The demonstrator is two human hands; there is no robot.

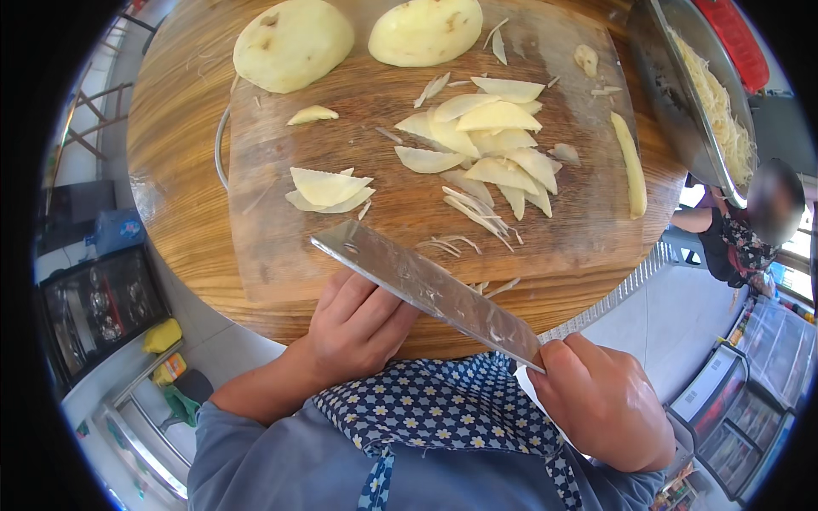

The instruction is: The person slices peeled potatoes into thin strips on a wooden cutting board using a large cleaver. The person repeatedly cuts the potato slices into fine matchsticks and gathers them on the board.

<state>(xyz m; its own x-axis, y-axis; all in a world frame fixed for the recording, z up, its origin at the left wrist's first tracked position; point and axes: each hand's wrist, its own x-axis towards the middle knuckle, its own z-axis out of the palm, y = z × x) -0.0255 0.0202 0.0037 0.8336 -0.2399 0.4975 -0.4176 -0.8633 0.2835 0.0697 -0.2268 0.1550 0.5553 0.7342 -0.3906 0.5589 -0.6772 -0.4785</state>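
Note:
My right hand [597, 399] grips the handle end of a metal cleaver [428, 281], whose wide blade slants up and left over the near edge of a wooden cutting board [275, 255]. Close beneath the blade's left part is my left hand [364, 316], fingers bent; whether it holds anything is hidden. Peeled potato slices [501, 118] lie in a loose pile on the board, with a smaller group of slices [329, 188] at left. Thin potato shreds [476, 214] are nearer the blade. Two large peeled potato pieces [294, 45], [425, 32] rest at the far side.
The board lies on a round wooden table [179, 211]. At the right rim stands a metal basin [690, 83] holding shredded potato [722, 115], beside a red plastic object [735, 41]. A person [744, 239] is beyond the table at right. A potato strip [629, 166] lies near the board's right edge.

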